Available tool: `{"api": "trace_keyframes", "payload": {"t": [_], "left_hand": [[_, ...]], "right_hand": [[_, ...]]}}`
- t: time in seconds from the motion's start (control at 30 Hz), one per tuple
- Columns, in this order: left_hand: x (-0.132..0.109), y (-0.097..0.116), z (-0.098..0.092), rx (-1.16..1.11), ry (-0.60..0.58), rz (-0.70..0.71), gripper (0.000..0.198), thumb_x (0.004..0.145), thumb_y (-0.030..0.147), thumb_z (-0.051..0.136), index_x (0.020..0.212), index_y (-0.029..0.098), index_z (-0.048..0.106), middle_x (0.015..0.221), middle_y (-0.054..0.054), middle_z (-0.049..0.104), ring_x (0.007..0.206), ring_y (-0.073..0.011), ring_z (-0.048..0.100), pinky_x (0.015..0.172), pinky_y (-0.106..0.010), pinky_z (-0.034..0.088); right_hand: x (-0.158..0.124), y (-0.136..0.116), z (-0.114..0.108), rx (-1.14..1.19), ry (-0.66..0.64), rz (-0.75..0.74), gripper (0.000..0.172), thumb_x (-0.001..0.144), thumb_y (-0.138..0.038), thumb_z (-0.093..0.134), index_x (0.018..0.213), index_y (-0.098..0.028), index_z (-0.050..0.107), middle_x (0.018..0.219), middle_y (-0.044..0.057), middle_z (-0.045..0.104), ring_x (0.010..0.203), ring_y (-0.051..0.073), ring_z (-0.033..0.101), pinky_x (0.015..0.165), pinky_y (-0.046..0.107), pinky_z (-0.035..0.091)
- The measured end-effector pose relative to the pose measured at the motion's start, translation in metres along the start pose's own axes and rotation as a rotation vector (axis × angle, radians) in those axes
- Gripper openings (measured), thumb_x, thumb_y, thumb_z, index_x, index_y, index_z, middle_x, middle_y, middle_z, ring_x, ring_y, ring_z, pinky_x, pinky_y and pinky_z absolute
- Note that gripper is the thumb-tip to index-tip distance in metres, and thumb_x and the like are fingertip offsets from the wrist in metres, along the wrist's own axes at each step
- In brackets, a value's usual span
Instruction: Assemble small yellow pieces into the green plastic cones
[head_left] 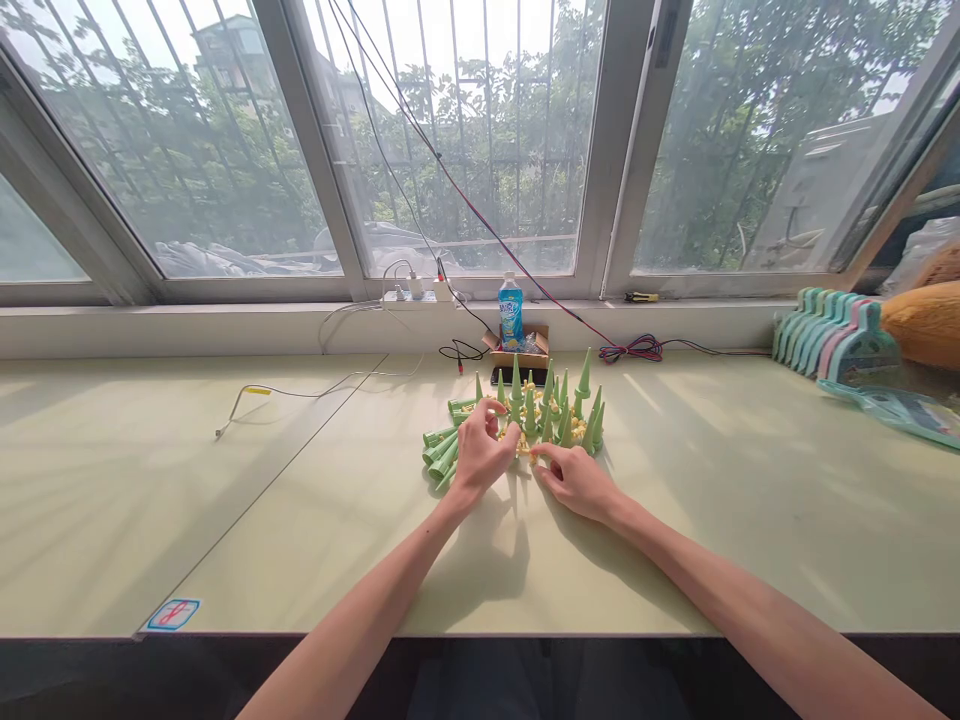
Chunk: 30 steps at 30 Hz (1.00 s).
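- So what's in hand looks like fiddly fingertip work on the small yellow pieces, scattered among a cluster of upright green cones in the middle of the bench.
- Left hand: fingers half curled, index and thumb standing a bit apart, right at the near left side of the cluster. Can't tell if there's anything pinched in there, the hand's own fingers and the cones muddle it.
- Right hand: index and thumb nearly together, beside a yellow bit at the front edge. Touching it or gripping it? Too small to say, honestly.
- More green cones lie on their sides just left of the left hand, wide ends facing roughly left.
- Next move, imo, calls for a light pinch on one little piece and a steady wrist. Those pointy tips stand close together, so a careless sleeve or knuckle could knock one over.
- Behind the cluster there's a small cardboard box and a blue bottle, both apart from the hands, so not in the way.
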<state>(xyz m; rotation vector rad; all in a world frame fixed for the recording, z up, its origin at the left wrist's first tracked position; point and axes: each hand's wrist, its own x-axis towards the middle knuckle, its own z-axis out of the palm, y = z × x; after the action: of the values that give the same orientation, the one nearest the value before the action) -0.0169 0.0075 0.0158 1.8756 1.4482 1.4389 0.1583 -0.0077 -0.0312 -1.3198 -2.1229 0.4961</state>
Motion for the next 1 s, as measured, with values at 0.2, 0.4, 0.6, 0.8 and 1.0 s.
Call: {"api": "trace_keyframes", "payload": {"t": [0.2, 0.4, 0.6, 0.8, 1.0], "left_hand": [[-0.004, 0.004, 0.001, -0.1, 0.055, 0.069, 0.027, 0.085, 0.033, 0.057, 0.064, 0.02, 0.046, 0.052, 0.006, 0.039, 0.048, -0.0096, 0.036, 0.049, -0.023, 0.029], [-0.008, 0.001, 0.007, -0.023, 0.008, 0.208, 0.038, 0.087, 0.031, 0.055, 0.054, 0.018, 0.041, 0.047, 0.006, 0.034, 0.046, -0.0086, 0.03, 0.049, -0.025, 0.027], [-0.012, -0.001, 0.012, 0.045, -0.044, 0.292, 0.04, 0.087, 0.027, 0.054, 0.052, 0.018, 0.037, 0.048, 0.006, 0.03, 0.047, -0.0084, 0.025, 0.049, -0.025, 0.024], [-0.012, -0.001, 0.011, 0.048, -0.073, 0.278, 0.04, 0.089, 0.029, 0.051, 0.052, 0.018, 0.037, 0.048, 0.005, 0.031, 0.047, -0.0094, 0.026, 0.049, -0.025, 0.024], [-0.013, 0.0, 0.011, 0.086, -0.111, 0.26, 0.042, 0.089, 0.032, 0.049, 0.052, 0.019, 0.036, 0.048, 0.004, 0.032, 0.048, -0.01, 0.026, 0.05, -0.026, 0.025]], "right_hand": [[-0.001, -0.001, -0.001, 0.011, 0.009, -0.009, 0.023, 0.09, -0.025, 0.049, 0.102, -0.018, 0.067, 0.058, -0.003, 0.054, 0.052, 0.012, 0.045, 0.055, 0.024, 0.034], [-0.001, -0.001, -0.002, 0.031, 0.011, 0.001, 0.014, 0.088, -0.023, 0.05, 0.091, -0.019, 0.064, 0.057, -0.004, 0.052, 0.05, 0.011, 0.043, 0.054, 0.023, 0.032], [0.0, -0.001, -0.002, 0.04, -0.001, 0.016, 0.008, 0.086, -0.023, 0.053, 0.085, -0.019, 0.06, 0.056, -0.005, 0.052, 0.051, 0.011, 0.045, 0.053, 0.023, 0.033], [0.0, 0.0, -0.002, 0.04, 0.032, 0.019, 0.016, 0.085, -0.023, 0.055, 0.1, -0.02, 0.059, 0.056, -0.005, 0.053, 0.054, 0.014, 0.049, 0.056, 0.024, 0.035], [0.0, 0.002, -0.001, -0.01, 0.01, 0.06, 0.013, 0.087, -0.025, 0.053, 0.094, -0.019, 0.062, 0.06, -0.002, 0.057, 0.053, 0.014, 0.049, 0.055, 0.024, 0.035]]}}
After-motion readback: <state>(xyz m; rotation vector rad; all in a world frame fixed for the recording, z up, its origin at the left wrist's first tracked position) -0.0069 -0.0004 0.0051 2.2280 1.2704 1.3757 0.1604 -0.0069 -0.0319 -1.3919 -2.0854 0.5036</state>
